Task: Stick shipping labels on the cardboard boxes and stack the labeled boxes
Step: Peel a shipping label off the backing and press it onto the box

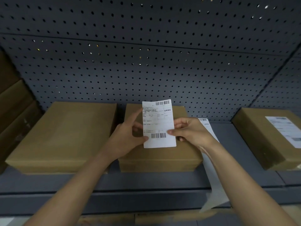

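Observation:
A white shipping label [158, 123] with two barcodes is held upright above the middle cardboard box [161, 154]. My left hand [128, 136] pinches its left edge, thumb at the lower barcode. My right hand [190, 132] pinches its right edge. A strip of label sheets [211, 160] trails down from under my right forearm over the shelf front. A larger plain box [65, 136] lies to the left. On the right stands a box [267, 137] with a label [286, 129] stuck on its top.
All boxes rest on a dark grey shelf [244, 160] backed by a perforated panel [146, 62]. More brown cartons [14, 108] are stacked at the far left. Another cardboard surface [146, 219] shows below the shelf's front edge.

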A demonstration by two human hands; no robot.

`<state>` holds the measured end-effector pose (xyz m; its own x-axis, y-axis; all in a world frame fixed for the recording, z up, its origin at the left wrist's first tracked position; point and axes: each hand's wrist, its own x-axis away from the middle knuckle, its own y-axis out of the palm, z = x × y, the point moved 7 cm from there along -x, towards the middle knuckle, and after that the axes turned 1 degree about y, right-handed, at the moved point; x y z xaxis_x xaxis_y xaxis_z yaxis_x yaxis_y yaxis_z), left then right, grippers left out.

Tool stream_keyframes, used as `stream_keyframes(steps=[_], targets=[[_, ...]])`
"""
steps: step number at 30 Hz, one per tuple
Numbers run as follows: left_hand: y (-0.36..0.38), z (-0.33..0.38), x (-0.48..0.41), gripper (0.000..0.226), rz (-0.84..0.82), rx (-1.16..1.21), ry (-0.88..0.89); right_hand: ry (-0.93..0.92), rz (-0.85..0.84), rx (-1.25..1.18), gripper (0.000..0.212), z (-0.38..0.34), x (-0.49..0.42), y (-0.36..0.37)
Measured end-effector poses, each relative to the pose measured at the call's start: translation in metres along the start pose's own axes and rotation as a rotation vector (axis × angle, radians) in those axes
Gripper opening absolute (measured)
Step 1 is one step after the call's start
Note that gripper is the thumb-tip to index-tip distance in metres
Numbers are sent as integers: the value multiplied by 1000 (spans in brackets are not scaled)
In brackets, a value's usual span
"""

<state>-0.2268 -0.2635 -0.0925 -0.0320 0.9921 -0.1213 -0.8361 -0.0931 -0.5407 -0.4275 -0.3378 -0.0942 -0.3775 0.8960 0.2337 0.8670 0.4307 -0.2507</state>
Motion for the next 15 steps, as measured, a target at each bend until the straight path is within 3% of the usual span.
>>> stream_keyframes(steps=[15], targets=[[10, -10, -4, 100, -46, -155, -8, -37, 52, 22, 21, 6, -1, 0]])
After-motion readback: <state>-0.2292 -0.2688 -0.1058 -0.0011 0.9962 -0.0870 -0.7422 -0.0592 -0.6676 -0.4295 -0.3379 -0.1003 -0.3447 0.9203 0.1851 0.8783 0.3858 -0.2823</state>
